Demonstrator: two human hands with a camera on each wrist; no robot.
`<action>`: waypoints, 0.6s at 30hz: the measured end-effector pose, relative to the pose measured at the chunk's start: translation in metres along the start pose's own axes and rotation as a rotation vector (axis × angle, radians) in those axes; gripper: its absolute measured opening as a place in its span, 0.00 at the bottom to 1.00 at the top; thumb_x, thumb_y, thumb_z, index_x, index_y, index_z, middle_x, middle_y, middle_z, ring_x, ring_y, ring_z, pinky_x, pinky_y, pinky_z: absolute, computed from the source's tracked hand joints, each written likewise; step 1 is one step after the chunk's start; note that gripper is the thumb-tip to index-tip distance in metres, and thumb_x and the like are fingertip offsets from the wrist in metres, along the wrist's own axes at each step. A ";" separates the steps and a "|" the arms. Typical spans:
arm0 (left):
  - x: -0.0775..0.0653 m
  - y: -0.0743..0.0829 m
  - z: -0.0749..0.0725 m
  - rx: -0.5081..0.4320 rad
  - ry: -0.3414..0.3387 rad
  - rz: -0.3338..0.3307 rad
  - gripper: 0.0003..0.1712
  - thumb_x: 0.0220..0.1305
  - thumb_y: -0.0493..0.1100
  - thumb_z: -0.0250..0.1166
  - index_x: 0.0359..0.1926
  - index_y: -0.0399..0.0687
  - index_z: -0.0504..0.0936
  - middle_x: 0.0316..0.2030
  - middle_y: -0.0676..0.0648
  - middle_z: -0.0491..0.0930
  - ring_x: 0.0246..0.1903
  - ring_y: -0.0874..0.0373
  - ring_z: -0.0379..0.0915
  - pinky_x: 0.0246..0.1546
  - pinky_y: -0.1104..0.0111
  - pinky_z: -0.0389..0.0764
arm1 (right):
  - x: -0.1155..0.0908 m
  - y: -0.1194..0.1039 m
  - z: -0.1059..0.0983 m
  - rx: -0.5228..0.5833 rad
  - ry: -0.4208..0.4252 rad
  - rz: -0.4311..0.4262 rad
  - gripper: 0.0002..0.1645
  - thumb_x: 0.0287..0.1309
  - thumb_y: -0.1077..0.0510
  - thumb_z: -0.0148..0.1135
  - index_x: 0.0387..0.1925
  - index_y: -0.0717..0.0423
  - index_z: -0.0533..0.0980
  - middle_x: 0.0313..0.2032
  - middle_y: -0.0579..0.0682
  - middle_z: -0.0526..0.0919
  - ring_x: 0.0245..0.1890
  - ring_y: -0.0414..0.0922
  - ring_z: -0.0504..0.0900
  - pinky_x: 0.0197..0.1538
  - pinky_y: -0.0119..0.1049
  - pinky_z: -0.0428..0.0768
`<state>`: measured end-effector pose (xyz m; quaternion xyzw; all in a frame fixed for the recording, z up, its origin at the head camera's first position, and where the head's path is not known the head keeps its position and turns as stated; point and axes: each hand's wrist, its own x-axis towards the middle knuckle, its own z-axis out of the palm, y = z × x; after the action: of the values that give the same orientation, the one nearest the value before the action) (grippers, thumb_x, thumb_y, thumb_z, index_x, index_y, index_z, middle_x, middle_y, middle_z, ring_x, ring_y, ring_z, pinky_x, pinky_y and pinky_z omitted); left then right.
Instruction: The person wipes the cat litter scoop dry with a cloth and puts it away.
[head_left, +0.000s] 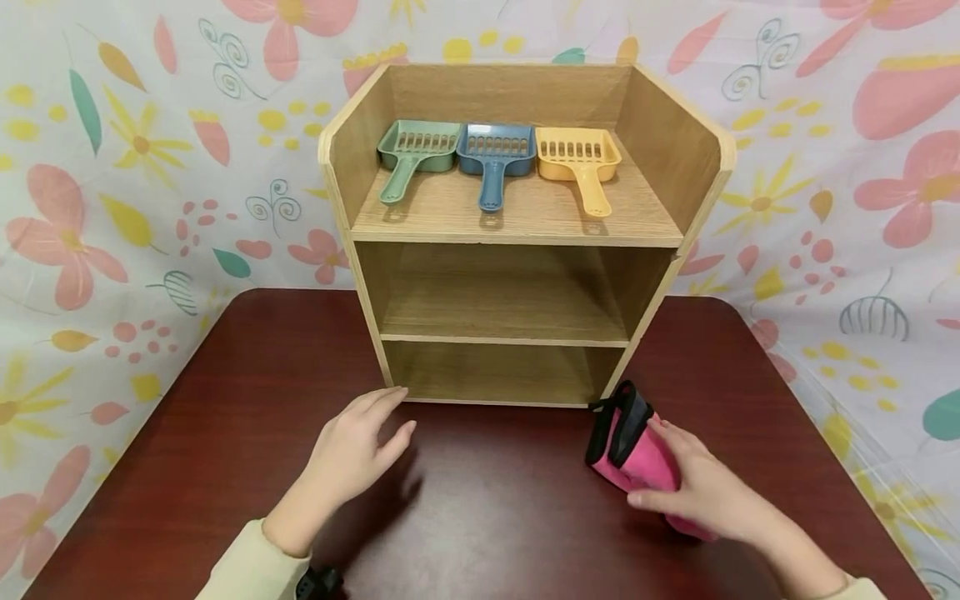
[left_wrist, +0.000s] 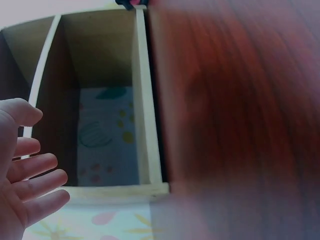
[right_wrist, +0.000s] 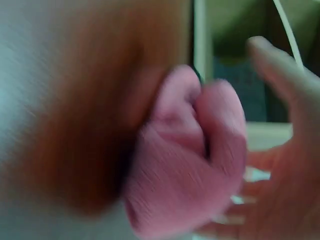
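Observation:
My right hand point(head_left: 712, 492) lies against a pink cloth item with black edging point(head_left: 637, 458), soft and bundled, on the table near the shelf's lower right corner. Its fingers rest along the cloth's far side; in the right wrist view the thumb point(right_wrist: 272, 60) stands apart from the pink cloth point(right_wrist: 180, 185). Whether the cloth is a glove or a pouch I cannot tell. My left hand point(head_left: 345, 454) holds nothing; its fingers are relaxed over the table in front of the shelf's lower left corner. In the left wrist view its fingers point(left_wrist: 42, 190) spread beside the shelf.
A wooden shelf unit point(head_left: 502, 239) stands at the table's back. On its top board lie a green slotted scoop point(head_left: 405, 171), a blue one point(head_left: 492, 171) and a yellow one point(head_left: 591, 187), handles forward. Dark red table point(head_left: 480, 500); patterned cloth point(head_left: 165, 250) hangs behind.

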<state>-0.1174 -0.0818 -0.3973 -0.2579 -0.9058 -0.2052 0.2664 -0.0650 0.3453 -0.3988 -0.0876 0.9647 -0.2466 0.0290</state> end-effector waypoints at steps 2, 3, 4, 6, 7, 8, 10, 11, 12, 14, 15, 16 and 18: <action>-0.003 -0.005 0.000 0.006 -0.011 -0.025 0.24 0.54 0.48 0.67 0.51 0.44 0.80 0.48 0.46 0.82 0.48 0.51 0.79 0.37 0.57 0.82 | -0.001 -0.004 0.007 -0.113 0.042 -0.028 0.57 0.38 0.40 0.75 0.64 0.67 0.62 0.63 0.69 0.64 0.60 0.66 0.67 0.55 0.56 0.72; -0.004 -0.008 0.000 0.006 -0.015 -0.034 0.24 0.54 0.48 0.67 0.51 0.44 0.80 0.48 0.46 0.82 0.48 0.51 0.79 0.37 0.57 0.82 | -0.001 -0.005 0.009 -0.146 0.067 -0.037 0.53 0.40 0.44 0.74 0.62 0.68 0.64 0.61 0.69 0.66 0.58 0.66 0.68 0.54 0.60 0.71; -0.005 -0.010 0.000 0.005 -0.019 -0.041 0.24 0.54 0.48 0.67 0.51 0.44 0.80 0.48 0.46 0.82 0.48 0.51 0.79 0.37 0.56 0.82 | 0.000 -0.004 0.009 -0.167 0.099 -0.033 0.46 0.43 0.47 0.73 0.60 0.68 0.67 0.59 0.69 0.69 0.56 0.66 0.71 0.52 0.59 0.72; -0.006 -0.013 0.000 0.002 -0.018 -0.054 0.23 0.54 0.48 0.67 0.51 0.44 0.80 0.48 0.46 0.82 0.48 0.50 0.79 0.37 0.56 0.82 | 0.003 0.003 0.006 -0.175 0.165 -0.017 0.32 0.48 0.54 0.70 0.53 0.65 0.73 0.47 0.63 0.79 0.45 0.58 0.80 0.45 0.53 0.78; -0.007 -0.014 0.000 0.000 -0.017 -0.061 0.23 0.54 0.48 0.68 0.51 0.44 0.80 0.48 0.45 0.82 0.48 0.50 0.79 0.38 0.56 0.81 | 0.005 0.008 0.002 -0.153 0.189 -0.009 0.25 0.51 0.56 0.68 0.50 0.63 0.75 0.41 0.59 0.82 0.40 0.53 0.81 0.42 0.49 0.79; -0.008 -0.016 0.000 -0.003 -0.012 -0.067 0.23 0.54 0.47 0.68 0.51 0.43 0.81 0.48 0.45 0.82 0.48 0.50 0.79 0.38 0.55 0.81 | 0.007 0.014 -0.002 -0.113 0.200 0.005 0.21 0.53 0.56 0.66 0.48 0.62 0.75 0.37 0.57 0.83 0.36 0.47 0.81 0.39 0.44 0.79; -0.009 -0.020 0.000 -0.003 -0.009 -0.083 0.23 0.53 0.46 0.68 0.50 0.43 0.81 0.47 0.44 0.82 0.48 0.49 0.79 0.40 0.54 0.81 | 0.010 0.029 -0.011 -0.005 0.185 0.047 0.17 0.59 0.55 0.62 0.46 0.60 0.75 0.30 0.51 0.82 0.28 0.38 0.77 0.32 0.36 0.76; -0.010 -0.022 0.000 -0.005 -0.008 -0.092 0.23 0.53 0.46 0.68 0.50 0.42 0.81 0.47 0.44 0.82 0.48 0.48 0.79 0.40 0.54 0.81 | 0.011 0.038 -0.015 0.067 0.157 0.072 0.17 0.61 0.53 0.59 0.47 0.60 0.75 0.29 0.49 0.81 0.26 0.35 0.75 0.30 0.33 0.74; -0.011 -0.024 -0.001 -0.004 -0.008 -0.100 0.23 0.53 0.45 0.68 0.50 0.42 0.81 0.47 0.43 0.82 0.48 0.48 0.79 0.41 0.54 0.81 | 0.012 0.047 -0.019 0.130 0.122 0.104 0.20 0.63 0.51 0.57 0.50 0.61 0.73 0.30 0.49 0.81 0.27 0.34 0.74 0.30 0.32 0.74; -0.013 -0.030 0.000 0.000 -0.009 -0.115 0.23 0.53 0.45 0.68 0.50 0.41 0.81 0.47 0.43 0.82 0.48 0.48 0.79 0.40 0.53 0.80 | 0.013 0.065 -0.025 0.227 0.056 0.178 0.24 0.66 0.49 0.54 0.52 0.65 0.70 0.32 0.52 0.80 0.26 0.34 0.74 0.30 0.30 0.74; -0.013 -0.032 0.000 0.002 -0.011 -0.121 0.23 0.53 0.45 0.68 0.50 0.41 0.81 0.47 0.42 0.82 0.47 0.47 0.79 0.40 0.53 0.80 | 0.013 0.073 -0.027 0.243 0.035 0.210 0.27 0.66 0.49 0.53 0.54 0.69 0.68 0.34 0.57 0.80 0.30 0.38 0.76 0.30 0.29 0.74; -0.013 -0.034 0.000 0.003 -0.010 -0.126 0.23 0.53 0.44 0.68 0.50 0.41 0.81 0.47 0.42 0.82 0.47 0.47 0.79 0.39 0.53 0.80 | 0.013 0.080 -0.029 0.244 0.028 0.240 0.30 0.66 0.49 0.52 0.56 0.71 0.65 0.35 0.61 0.79 0.32 0.42 0.77 0.31 0.30 0.75; -0.014 -0.037 0.002 0.006 -0.008 -0.130 0.22 0.53 0.44 0.68 0.50 0.41 0.81 0.47 0.41 0.82 0.47 0.47 0.79 0.38 0.53 0.81 | 0.013 0.090 -0.031 0.177 0.046 0.278 0.36 0.66 0.48 0.52 0.60 0.74 0.58 0.41 0.71 0.76 0.38 0.53 0.78 0.36 0.38 0.78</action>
<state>-0.1293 -0.1147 -0.4154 -0.1986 -0.9223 -0.2181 0.2497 -0.0948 0.4353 -0.4148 0.0556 0.9424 -0.3264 0.0482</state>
